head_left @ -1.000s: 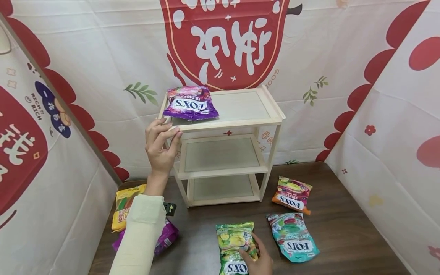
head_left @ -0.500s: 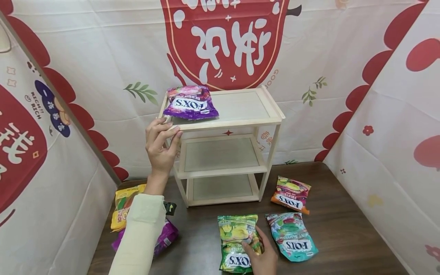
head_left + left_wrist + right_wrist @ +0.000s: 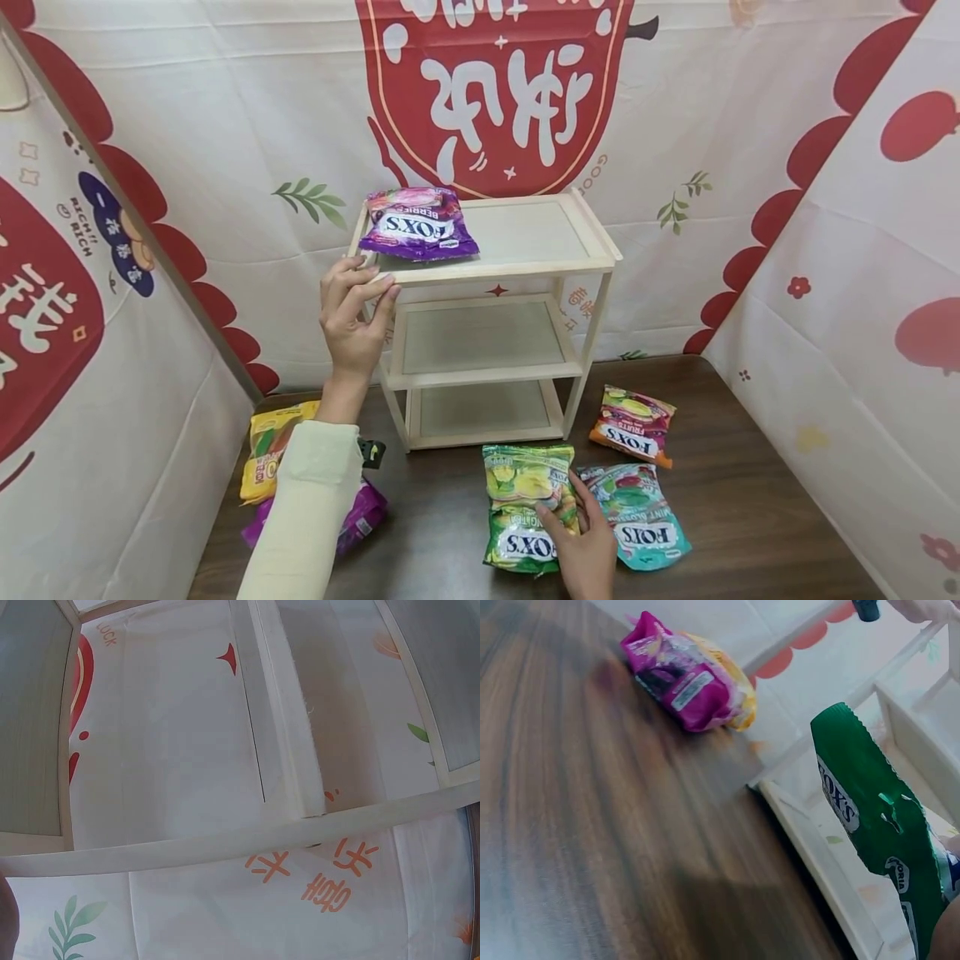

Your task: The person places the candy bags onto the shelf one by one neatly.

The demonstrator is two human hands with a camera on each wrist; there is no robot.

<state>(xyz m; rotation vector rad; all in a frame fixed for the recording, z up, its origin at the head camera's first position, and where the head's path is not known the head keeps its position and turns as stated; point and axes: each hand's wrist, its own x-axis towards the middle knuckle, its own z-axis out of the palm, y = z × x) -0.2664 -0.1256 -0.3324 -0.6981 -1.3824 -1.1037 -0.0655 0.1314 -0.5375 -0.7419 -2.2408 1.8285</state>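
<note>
A pale wooden three-tier shelf [image 3: 487,380] stands at the back of the table. My left hand [image 3: 352,321] grips the front left corner of its top tier, thumb at the front edge. Just behind those fingers, a purple Fox's berries candy bag [image 3: 417,223] lies on the top tier. My right hand [image 3: 585,542] holds a green and yellow Fox's candy bag [image 3: 525,508] by its right side, thumb across the front, in front of the shelf. In the right wrist view the green back of this bag [image 3: 870,802] shows above the table.
On the right lie a teal mint candy bag [image 3: 647,521], partly behind my right hand, and a red-orange fruits bag [image 3: 636,423]. At left, a yellow bag [image 3: 262,454] and a purple bag [image 3: 363,517] sit partly under my left forearm. Printed cloth walls enclose the table [image 3: 750,500].
My right hand has moved up and slightly right with the green and yellow candy bag, toward the shelf, and now overlaps the teal bag. My left hand stays on the shelf corner.
</note>
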